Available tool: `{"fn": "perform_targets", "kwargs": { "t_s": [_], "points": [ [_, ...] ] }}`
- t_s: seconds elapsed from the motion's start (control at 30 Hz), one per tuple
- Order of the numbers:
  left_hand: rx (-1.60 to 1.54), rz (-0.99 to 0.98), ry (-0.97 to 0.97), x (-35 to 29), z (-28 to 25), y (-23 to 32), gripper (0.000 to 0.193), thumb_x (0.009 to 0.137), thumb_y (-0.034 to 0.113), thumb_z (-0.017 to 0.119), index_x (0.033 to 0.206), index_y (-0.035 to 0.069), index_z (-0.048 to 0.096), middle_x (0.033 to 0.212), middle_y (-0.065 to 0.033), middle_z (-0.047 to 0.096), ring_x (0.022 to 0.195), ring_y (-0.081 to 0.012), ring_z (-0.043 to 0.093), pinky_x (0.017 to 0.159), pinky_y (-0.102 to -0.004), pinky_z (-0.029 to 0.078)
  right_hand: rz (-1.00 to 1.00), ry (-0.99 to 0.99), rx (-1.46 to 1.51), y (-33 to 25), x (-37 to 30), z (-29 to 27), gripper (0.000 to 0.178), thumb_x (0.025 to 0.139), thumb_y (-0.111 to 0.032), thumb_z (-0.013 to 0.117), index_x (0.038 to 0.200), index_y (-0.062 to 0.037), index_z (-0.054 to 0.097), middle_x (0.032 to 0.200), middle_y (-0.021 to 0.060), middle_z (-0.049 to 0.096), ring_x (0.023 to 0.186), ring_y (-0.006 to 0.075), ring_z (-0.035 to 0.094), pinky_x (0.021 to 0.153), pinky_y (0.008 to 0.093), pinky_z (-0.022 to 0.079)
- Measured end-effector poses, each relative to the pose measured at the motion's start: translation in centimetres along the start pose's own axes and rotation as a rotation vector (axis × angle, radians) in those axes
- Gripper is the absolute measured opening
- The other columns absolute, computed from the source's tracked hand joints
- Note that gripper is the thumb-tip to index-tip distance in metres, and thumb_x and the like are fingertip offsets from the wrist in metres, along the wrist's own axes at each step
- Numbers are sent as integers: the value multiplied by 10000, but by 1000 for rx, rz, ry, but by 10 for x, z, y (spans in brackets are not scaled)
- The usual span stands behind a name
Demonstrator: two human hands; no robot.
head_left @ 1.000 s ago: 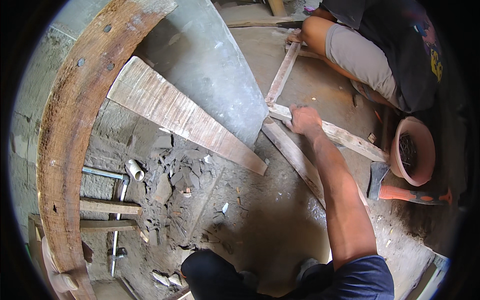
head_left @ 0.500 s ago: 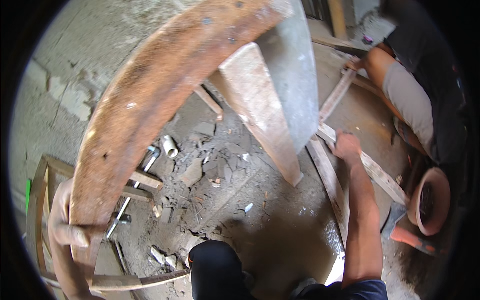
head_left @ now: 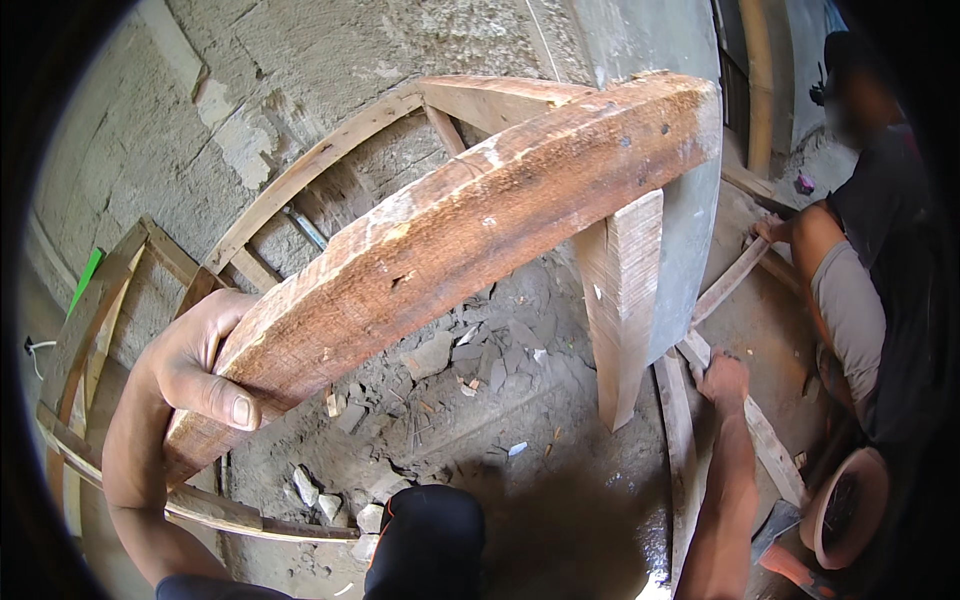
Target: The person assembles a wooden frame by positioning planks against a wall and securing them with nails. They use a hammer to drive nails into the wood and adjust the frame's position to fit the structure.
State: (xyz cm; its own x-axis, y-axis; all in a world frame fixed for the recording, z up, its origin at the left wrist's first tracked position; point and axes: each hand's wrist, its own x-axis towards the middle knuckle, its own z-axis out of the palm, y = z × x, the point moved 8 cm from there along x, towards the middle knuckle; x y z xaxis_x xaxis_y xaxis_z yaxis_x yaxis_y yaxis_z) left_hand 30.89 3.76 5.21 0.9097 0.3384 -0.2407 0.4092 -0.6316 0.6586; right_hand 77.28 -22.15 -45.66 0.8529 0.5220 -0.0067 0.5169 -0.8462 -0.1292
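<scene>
Left hand (head_left: 200,350): is clasping the lower left end of a curved plank, thumb pressing across the near face, the other fingers hiding behind the wood. Curved plank (head_left: 460,235), brown, rough: is slanting up to the right above the floor (head_left: 580,475). Tapered board (head_left: 632,310), pale: is hanging from the plank's lower edge near the right end, narrow end pointing down. Grey sheet (head_left: 692,250): is standing behind the board. Right hand (head_left: 724,380): is gripping a wood strip near its upper end, fingers curling over it. Wood strip (head_left: 772,450): is lying slantwise toward the floor's right edge. Second strip (head_left: 678,435): is running just left of that hand. Third strip (head_left: 730,288): is reaching away toward a co-worker's hand (head_left: 771,230). Axe (head_left: 793,570), orange-handled: is lying near the gripped strip's lower end. Basin (head_left: 870,510), pinkish: is tilting beside the axe. Rubble (head_left: 432,355): is littering the floor below the plank. Curved frame (head_left: 325,160), wooden: is standing along the floor's wall edge, behind the plank.
</scene>
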Motion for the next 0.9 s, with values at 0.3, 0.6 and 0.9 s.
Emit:
{"fn": "perform_targets", "kwargs": {
  "t_s": [0.3,0.6,0.9],
  "points": [
    [-40,19,25,1,5,4,840,617,495,1001,1148,-84,706,985,-118,767,805,-175,712,743,-301,564,3,2,-5,4,2,9,590,893,-533,723,1206,-41,635,1094,223,772,1063,405,739,942,497,598],
    [-33,-34,6,-5,1,0,836,620,425,996,1192,-109,702,1002,-104,752,870,-158,649,788,-308,525,-7,-1,1,2,3,6,583,908,-537,714,1199,-38,627,1082,232,770,1035,410,745,926,503,596],
    [-57,2,-34,-3,5,2,813,661,404,985,1215,-114,690,1031,-120,756,915,-158,669,812,-317,543,-19,4,4,2,3,6,587,915,-545,709,1176,-25,629,1052,253,769,999,426,752,919,510,596]
  ]
}}
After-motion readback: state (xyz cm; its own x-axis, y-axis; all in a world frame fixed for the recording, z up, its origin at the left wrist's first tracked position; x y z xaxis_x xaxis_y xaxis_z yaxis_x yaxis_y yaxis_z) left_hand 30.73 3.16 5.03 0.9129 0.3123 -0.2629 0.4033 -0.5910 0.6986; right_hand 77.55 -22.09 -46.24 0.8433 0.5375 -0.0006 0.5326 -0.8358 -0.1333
